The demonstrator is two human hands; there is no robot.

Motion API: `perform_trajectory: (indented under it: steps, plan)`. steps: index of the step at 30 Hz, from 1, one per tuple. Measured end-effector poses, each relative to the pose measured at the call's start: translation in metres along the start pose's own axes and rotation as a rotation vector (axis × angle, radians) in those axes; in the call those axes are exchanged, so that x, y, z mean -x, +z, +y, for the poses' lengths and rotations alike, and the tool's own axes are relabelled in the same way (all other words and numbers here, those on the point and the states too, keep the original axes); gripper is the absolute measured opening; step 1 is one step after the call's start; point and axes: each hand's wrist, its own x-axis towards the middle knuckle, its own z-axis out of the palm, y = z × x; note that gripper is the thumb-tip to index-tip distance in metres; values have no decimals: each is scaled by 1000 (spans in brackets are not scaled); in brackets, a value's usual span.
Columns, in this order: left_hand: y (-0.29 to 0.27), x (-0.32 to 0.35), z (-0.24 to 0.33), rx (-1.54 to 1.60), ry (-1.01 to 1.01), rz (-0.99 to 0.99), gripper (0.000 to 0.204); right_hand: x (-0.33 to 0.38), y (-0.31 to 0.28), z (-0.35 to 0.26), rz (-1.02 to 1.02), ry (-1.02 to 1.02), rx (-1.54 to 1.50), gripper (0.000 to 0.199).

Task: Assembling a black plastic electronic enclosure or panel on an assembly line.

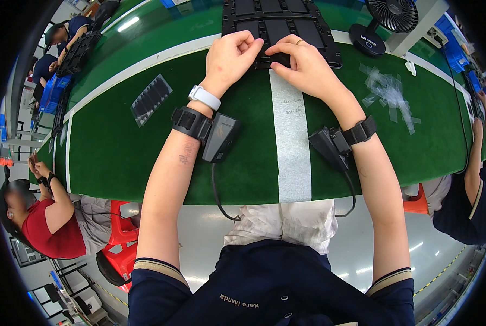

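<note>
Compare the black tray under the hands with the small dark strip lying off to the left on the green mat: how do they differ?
The black tray is larger, with big rectangular pockets; the dark strip is smaller, with narrow slots. The tray sits straight at the far edge; the strip lies at a slant. The left hand and right hand rest on the tray, while the strip lies untouched. Both are dark, compartmented and flat on the green mat.

One head-worn fisheye view looks steeply down, close over the green table, facing its far edge.
</note>
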Motion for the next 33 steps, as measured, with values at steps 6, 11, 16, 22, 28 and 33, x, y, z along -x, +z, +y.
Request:
perform_trajectory:
  steps: [6,11,16,22,28,33]
  plan:
    - [0,-1,-1,4,0,-2,27,-1,3,3,42,-12,-4,38]
    - [0,0,-1,4,9,10,27,-1,4,2,52,-24,3,38]
    - [1,1,0,2,14,6,27,0,1,-1,17,19,11,38]
    - [0,1,-1,-5,13,8,27,-1,-3,-7,-45,84,6,34]
    - [1,1,-1,2,19,10,27,1,2,2,43,-37,-6,32]
    - [0,1,2,0,14,1,27,2,0,0,21,-31,-20,30]
